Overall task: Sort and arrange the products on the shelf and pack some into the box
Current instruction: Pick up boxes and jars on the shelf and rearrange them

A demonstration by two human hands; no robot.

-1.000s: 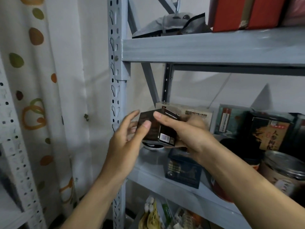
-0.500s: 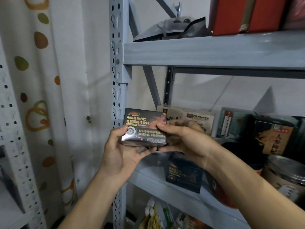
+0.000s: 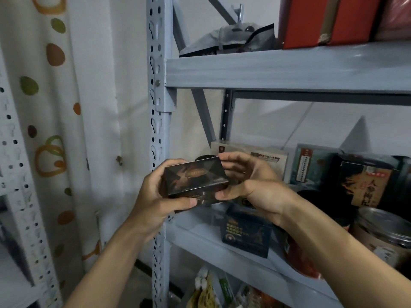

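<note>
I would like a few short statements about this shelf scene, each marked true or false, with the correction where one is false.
1. Only the left hand holds the small dark box. False: the right hand grips its other end too.
2. Red boxes stand on the upper shelf. True.
3. The curtain is plain white. False: it carries coloured spots and rings.
4. A dark blue box stands on the middle shelf, below the right hand. True.

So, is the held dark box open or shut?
Shut: the dark box shows a flat top, no flap raised; left hand and right hand hold it.
</note>
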